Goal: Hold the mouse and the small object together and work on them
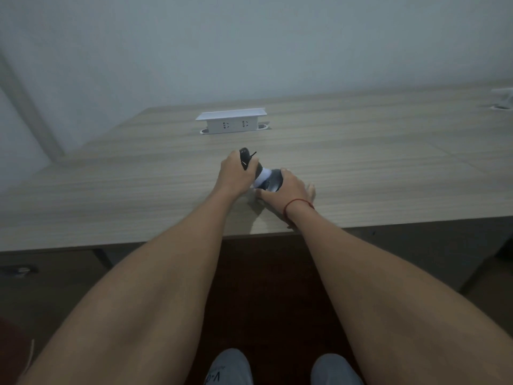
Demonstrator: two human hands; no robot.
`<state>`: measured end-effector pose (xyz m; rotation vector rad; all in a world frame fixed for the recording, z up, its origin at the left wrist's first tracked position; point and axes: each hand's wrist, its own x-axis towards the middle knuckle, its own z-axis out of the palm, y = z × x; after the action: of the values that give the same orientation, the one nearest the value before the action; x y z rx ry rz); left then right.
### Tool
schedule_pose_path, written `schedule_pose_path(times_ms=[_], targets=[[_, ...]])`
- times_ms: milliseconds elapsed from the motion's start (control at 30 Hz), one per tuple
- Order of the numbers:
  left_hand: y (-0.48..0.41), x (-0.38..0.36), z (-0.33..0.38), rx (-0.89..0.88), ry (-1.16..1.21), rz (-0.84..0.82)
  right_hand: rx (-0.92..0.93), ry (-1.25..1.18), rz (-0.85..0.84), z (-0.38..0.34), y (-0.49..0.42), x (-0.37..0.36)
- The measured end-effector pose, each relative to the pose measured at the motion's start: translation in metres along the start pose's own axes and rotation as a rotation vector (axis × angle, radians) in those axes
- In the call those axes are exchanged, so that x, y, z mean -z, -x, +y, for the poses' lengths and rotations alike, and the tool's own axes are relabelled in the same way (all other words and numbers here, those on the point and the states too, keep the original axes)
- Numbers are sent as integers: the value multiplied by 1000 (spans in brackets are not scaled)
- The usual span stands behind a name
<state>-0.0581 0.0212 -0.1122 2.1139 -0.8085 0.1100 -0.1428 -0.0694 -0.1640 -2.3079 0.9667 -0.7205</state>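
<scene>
L hand (236, 176) grips black device (248, 159); R hand (288, 187) clasps its dark end (273, 180) on desk (388, 168).

A wood-grain desk (388, 168) with a white pop-up socket box (231, 122) near its far edge stands against a plain pale wall (249, 45) in dim, bluish light, a round cable hole (501, 107) at its far right corner and dark reddish floor (266, 287) below its near edge.

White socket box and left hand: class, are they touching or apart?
Apart. The head view shows bare table between the white socket box and the left hand, which holds a black device nearer the person.
</scene>
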Motion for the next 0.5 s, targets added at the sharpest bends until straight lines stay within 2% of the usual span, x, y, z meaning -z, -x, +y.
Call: schedule_pose_path(times_ms=[100,267,400,500], targets=[[4,2,-10,40,-154,-11,7,35,20,0,1,1],[9,-4,-5,-15,114,81,-1,47,24,-4,0,2],[7,-2,-8,34,-67,59,10,37,-25,-1,2,3],[4,-2,-12,6,55,54,22,38,-42,-1,2,5]])
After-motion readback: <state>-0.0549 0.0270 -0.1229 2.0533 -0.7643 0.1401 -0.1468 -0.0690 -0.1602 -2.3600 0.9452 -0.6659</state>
